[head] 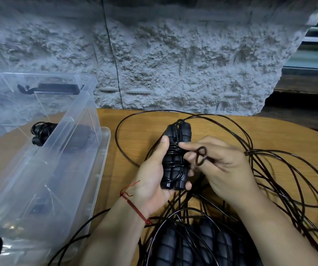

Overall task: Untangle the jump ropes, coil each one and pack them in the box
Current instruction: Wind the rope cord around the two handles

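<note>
Gripping wound handles (176, 160) in left hand (152, 177), upright

Two black rope handles (176, 160), wound with thin cord, were held in the left grip (152, 181); a small dark loop (205, 151) was pinched by the right grip (221, 169).

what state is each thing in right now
left hand: grips the wrapped handles
right hand: fingers pinch a small black loop
wrapped handles: cord wound round them
clear box: open, lid up
loose ropes: tangled, uncoiled
</note>
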